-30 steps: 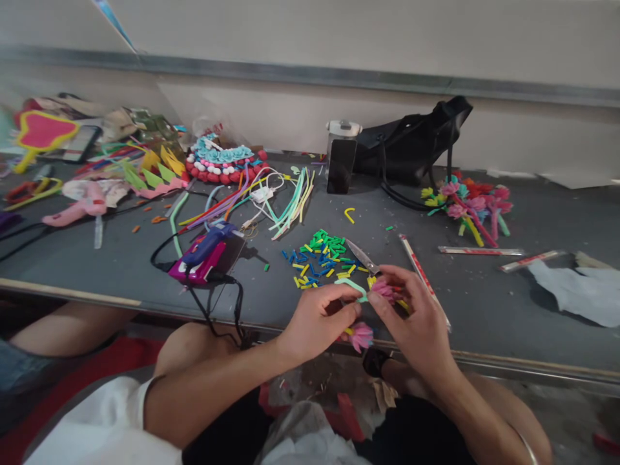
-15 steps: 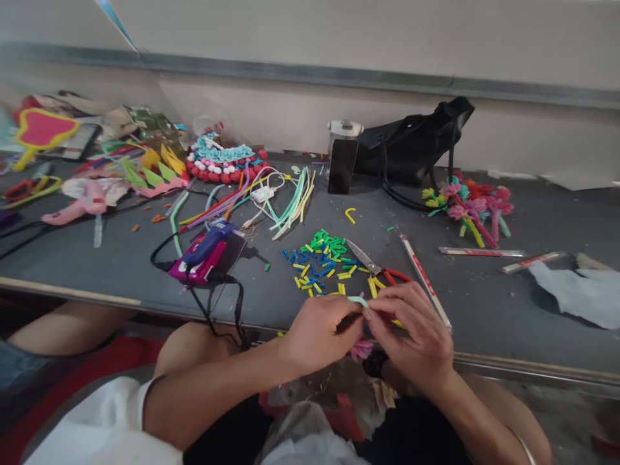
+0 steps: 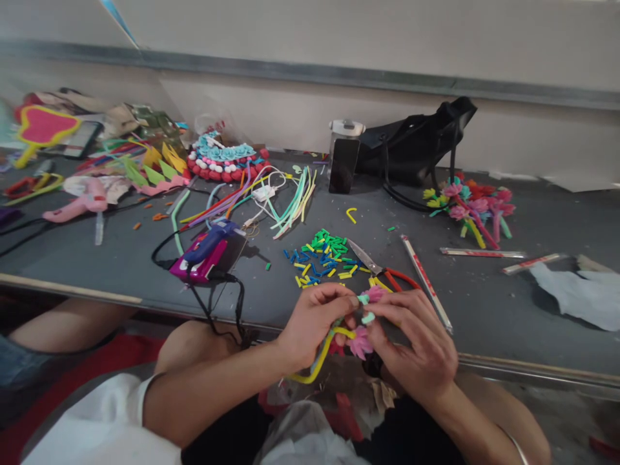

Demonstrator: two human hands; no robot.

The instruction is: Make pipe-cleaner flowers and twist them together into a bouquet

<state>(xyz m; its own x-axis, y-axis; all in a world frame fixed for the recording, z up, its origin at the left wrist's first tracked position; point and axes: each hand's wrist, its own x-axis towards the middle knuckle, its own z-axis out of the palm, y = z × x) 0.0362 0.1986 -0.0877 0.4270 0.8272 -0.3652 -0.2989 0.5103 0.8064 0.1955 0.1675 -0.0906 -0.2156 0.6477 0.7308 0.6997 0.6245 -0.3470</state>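
Note:
My left hand (image 3: 312, 326) is closed round a bunch of fuzzy pipe-cleaner flowers above the table's front edge. A pink flower (image 3: 360, 343) hangs below its fingers, and a second pink bloom (image 3: 376, 294) shows between the hands. From my left palm a yellow pipe cleaner (image 3: 316, 371) bends down and to the left. A short mint-green pipe cleaner (image 3: 369, 318) is pinched at the fingertips of my right hand (image 3: 420, 332), beside the bunch. Its other end, near my left thumb, is partly hidden.
Short green, blue and yellow tubes (image 3: 323, 248) lie in front of my hands, beside red-handled scissors (image 3: 371, 258). A blue glue gun (image 3: 212, 242) rests on a magenta box at left. Behind stand a phone (image 3: 343, 166) and a black bag (image 3: 411, 145). A person's leg (image 3: 68, 326) is at left.
The mint-green pipe cleaner was a single arc between both hands; now it is bent at the flowers. The pink flowers and yellow pipe cleaner have come up into view in my left hand.

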